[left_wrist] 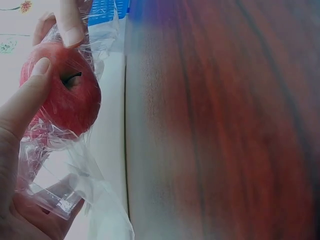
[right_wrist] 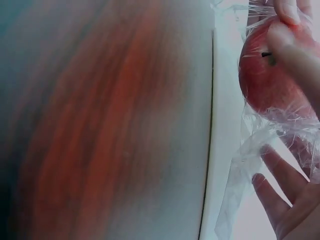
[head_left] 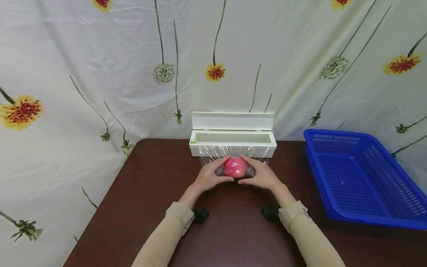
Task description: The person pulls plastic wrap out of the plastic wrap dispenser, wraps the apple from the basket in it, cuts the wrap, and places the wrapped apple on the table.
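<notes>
Between both hands (head_left: 209, 176), a red apple (head_left: 235, 168) in film (left_wrist: 50, 142) (underside unclear).

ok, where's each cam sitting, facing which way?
Head: on the head, facing forward and down; sleeves, left hand and right hand show.
Left wrist: on that wrist, facing the apple; left thumb at left, right hand's fingers at top.
Right wrist: on that wrist, facing the apple; right thumb at right, left hand's fingers at top.
Wrist views share apple, film and table.

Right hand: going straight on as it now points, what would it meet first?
Probably the clear film around the red apple; the right hand seems to touch it there, though depth is unclear.
</notes>
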Available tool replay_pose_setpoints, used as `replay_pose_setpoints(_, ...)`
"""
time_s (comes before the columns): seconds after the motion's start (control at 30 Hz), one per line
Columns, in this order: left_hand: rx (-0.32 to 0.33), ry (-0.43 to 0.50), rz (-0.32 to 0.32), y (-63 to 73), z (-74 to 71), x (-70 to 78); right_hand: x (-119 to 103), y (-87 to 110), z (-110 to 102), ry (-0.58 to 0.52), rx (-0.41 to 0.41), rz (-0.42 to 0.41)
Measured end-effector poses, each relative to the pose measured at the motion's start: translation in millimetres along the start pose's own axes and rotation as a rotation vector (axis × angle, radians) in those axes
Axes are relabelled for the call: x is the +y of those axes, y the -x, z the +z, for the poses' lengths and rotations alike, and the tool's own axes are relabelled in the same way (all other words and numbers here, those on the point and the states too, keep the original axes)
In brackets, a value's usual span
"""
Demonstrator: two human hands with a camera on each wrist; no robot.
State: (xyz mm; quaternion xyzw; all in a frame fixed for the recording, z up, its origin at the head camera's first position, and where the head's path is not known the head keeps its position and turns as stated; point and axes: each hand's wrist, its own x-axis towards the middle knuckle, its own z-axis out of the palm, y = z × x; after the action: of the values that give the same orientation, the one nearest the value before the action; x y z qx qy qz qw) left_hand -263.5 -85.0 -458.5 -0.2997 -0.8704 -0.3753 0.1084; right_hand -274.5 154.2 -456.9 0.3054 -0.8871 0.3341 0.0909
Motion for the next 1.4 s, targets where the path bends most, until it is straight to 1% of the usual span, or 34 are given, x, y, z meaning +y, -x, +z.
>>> replay_pose_setpoints(0.13,-0.018,-0.009,-0.020,-0.7,-0.3,-0.3,0.6,-0.9,-1.8,0.004,-0.011,-0.013)
replay_pose_setpoints(0.23,-0.029,-0.015,-0.044,-1.8,-0.8,-0.8,0.7,-1.7,-3.5,0.000,-0.021,-0.008)
replay_pose_setpoints(0.43,-0.050,-0.014,-0.068,-3.0,-2.9,-0.3,1.2,-3.0,-4.2,0.018,-0.026,0.006)
replay_pose_setpoints(0.7,-0.042,-0.039,-0.071,-1.9,-3.7,-0.3,-1.6,-2.5,-5.6,0.036,-0.018,0.001)
replay_pose_setpoints(0.9,-0.029,-0.072,-0.046,-0.6,-3.8,-0.6,-4.0,-1.5,-6.3,0.046,-0.023,0.007)
replay_pose_setpoints(1.03,-0.026,-0.087,-0.042,0.1,-4.7,0.9,-5.2,-0.4,-7.0,0.045,-0.024,0.012)
replay_pose_setpoints(1.4,-0.020,-0.060,-0.056,3.0,-3.7,4.2,-4.9,2.3,-6.0,0.050,-0.017,0.006)
